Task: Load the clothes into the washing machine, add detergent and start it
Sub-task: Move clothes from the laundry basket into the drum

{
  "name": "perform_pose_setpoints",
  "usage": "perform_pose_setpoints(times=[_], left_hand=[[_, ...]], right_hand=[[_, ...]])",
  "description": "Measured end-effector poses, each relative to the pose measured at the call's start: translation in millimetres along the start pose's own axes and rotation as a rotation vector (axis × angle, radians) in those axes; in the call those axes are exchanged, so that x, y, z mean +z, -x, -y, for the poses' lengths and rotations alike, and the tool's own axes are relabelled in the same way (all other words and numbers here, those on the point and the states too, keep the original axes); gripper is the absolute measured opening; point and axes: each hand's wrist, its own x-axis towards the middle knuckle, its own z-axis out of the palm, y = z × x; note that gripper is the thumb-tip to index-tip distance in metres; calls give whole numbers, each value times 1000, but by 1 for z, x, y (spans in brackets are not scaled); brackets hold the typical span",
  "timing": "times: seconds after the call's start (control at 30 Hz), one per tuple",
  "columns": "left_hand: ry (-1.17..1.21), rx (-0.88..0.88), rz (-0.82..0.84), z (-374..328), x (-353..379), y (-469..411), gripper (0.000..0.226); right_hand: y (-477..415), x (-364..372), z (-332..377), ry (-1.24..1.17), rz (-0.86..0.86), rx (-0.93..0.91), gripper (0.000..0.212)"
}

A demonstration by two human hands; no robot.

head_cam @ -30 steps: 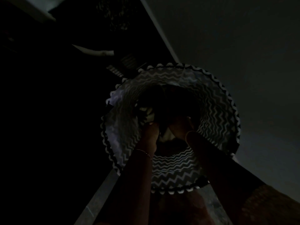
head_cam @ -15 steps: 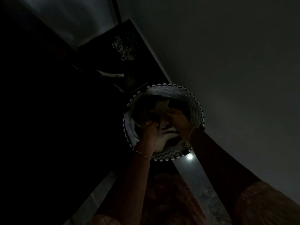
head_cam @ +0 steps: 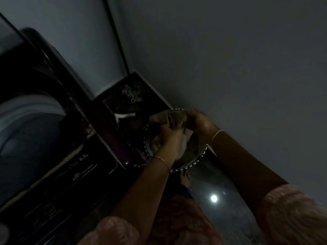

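The scene is very dark. A round laundry basket with a zigzag pattern and scalloped rim stands on the floor by the wall. Both my hands are above it, gripping a bundle of clothes. My left hand clutches the cloth from the near side, and my right hand holds it at the far side. The washing machine fills the left, its top opening showing pale and curved. Its control panel faces me.
A grey wall runs along the right. Behind the basket a dark corner holds a pale tangled object and a white piece. My bare foot rests on the glossy floor, which reflects a lamp.
My head has risen, so the basket looks smaller and the washing machine has come into view at left. My hands have lifted the clothes from deep inside the basket up to its rim.
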Motion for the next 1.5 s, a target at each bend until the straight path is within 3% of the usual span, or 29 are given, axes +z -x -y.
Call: perform_pose_setpoints(times=[0.13,0.27,0.5,0.77,0.9,1.03,1.13,1.23,1.3,1.43,1.5], left_hand=[[-51,116,112,-33,-22,31,50],[-196,243,206,-50,-44,27,79],[-309,623,138,-107,-97,83,47],[-544,785,318,-161,-117,127,107],[-662,911,243,-192,-108,143,132],[-719,1042,192,-212,-98,153,140],[-705,1079,146,-224,-95,161,125],[-614,1117,84,-234,-94,168,74],[-552,1146,55,-239,-95,170,53],[-494,1168,-42,-251,-90,177,38],[-426,1122,-107,-259,-90,184,37]], right_hand=[[37,14,28,15,-65,-109,24],[80,27,58,56,-64,-229,24],[150,46,105,67,-92,-410,25],[210,62,174,80,-69,-546,20],[227,69,203,72,-101,-581,24],[241,73,224,97,-46,-589,21],[246,75,233,118,32,-569,16],[246,78,242,77,109,-590,15],[243,78,248,61,184,-622,16],[232,75,257,209,250,-794,15],[226,70,253,304,236,-829,33]])
